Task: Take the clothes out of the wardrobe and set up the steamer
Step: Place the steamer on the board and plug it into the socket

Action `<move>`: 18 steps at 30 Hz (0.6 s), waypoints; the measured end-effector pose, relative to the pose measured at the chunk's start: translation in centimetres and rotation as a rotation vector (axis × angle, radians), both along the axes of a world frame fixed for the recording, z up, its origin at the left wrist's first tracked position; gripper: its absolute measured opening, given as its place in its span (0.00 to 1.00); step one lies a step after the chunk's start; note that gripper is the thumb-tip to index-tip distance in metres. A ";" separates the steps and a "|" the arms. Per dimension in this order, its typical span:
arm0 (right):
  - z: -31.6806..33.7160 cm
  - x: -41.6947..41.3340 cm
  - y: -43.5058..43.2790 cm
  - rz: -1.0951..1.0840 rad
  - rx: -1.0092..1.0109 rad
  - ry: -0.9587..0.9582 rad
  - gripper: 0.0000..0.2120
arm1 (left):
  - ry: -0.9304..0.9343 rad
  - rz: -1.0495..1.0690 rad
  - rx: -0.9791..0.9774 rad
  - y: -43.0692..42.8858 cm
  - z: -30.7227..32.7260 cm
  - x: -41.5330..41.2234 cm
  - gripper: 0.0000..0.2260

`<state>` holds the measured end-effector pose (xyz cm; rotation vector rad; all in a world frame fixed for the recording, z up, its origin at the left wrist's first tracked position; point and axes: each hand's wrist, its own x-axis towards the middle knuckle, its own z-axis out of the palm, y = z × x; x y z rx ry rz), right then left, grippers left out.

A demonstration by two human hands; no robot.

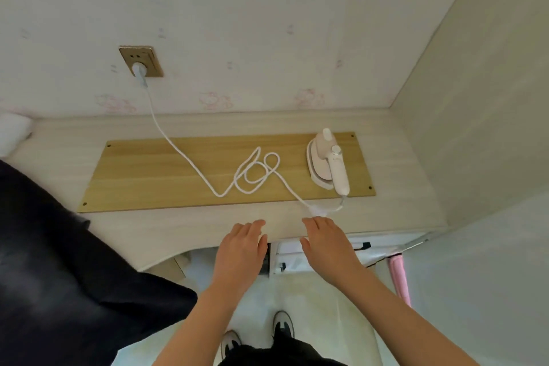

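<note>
White handheld steamer (326, 163) lies at the right end of a wooden board (148, 175), handle pointing toward the board's near edge. Its cord (218, 195) loops over the board's middle, plugged into a socket (148, 54) above the left end. The left hand (240, 249) and right hand (326, 244) hover before the near edge, fingers straight, empty. The right hand is nearer; the steamer sits ahead, slightly right.

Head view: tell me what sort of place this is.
Probably a home bedroom: pink cartoon wallpaper, a handheld steamer on a board atop a desk, plugged into a wall socket, and dark clothes alongside.
</note>
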<state>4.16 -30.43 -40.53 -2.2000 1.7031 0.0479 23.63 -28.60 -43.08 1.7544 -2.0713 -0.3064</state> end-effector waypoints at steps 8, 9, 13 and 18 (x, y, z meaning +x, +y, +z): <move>-0.9 -2.2 8.3 -0.202 0.024 0.019 0.22 | -0.130 -0.186 -0.001 4.5 -0.4 -1.1 0.12; -0.9 -2.4 9.3 -0.242 0.017 0.014 0.22 | -0.135 -0.205 0.014 5.0 -0.4 -1.0 0.12; -0.2 -3.1 13.9 -0.417 -0.013 -0.029 0.21 | -0.124 -0.299 0.045 7.8 -0.1 -0.4 0.13; 0.6 -4.1 19.9 -0.577 -0.094 -0.021 0.20 | -0.115 -0.420 0.007 10.8 0.5 -1.1 0.11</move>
